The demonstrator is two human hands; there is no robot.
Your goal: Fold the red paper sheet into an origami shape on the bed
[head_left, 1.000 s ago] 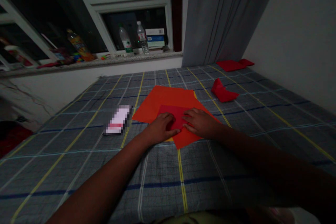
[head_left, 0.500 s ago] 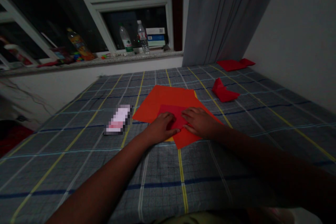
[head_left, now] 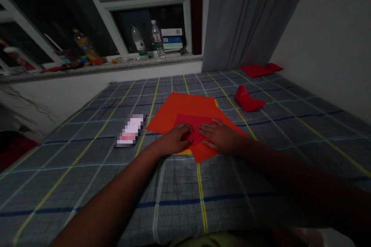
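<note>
A dark red folded paper (head_left: 194, 124) lies on top of a stack of orange sheets (head_left: 182, 108) on the checked bedsheet (head_left: 179, 185). My left hand (head_left: 175, 138) rests on the red paper's near left part, fingers curled down and pressing it. My right hand (head_left: 218, 135) lies flat on its right part, fingers stretched toward the left hand. A yellow sheet edge shows under the orange stack near my left wrist.
A blurred phone-like object (head_left: 130, 130) lies left of the papers. A folded red paper piece (head_left: 247, 101) and flat red sheets (head_left: 261, 69) sit at the far right. Bottles (head_left: 156, 40), books and clutter line the windowsill. A grey curtain (head_left: 246, 15) hangs behind.
Both hands have shifted slightly; my right hand's fingers slid left across the red paper toward the left hand. The view tilted a little.
</note>
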